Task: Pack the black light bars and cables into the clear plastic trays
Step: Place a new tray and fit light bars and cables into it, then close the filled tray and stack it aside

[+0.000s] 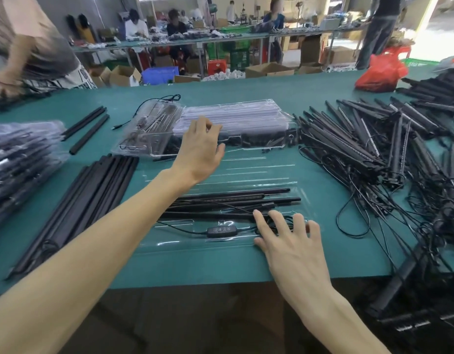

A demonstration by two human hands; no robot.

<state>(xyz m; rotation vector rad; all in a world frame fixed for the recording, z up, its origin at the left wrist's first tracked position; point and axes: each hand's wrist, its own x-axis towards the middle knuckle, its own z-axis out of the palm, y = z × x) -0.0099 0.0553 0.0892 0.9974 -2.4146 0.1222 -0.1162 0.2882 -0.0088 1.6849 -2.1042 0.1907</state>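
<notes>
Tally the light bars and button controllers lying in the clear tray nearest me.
Light bars: 4
Button controller: 1
Total: 5, all in the clear tray

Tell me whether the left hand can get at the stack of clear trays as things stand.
Likely yes. The left hand is at the stack of clear trays, its fingers over the stack's near left corner, and nothing lies between them.

Right hand [289, 241] flat on clear tray [185, 241]
</notes>
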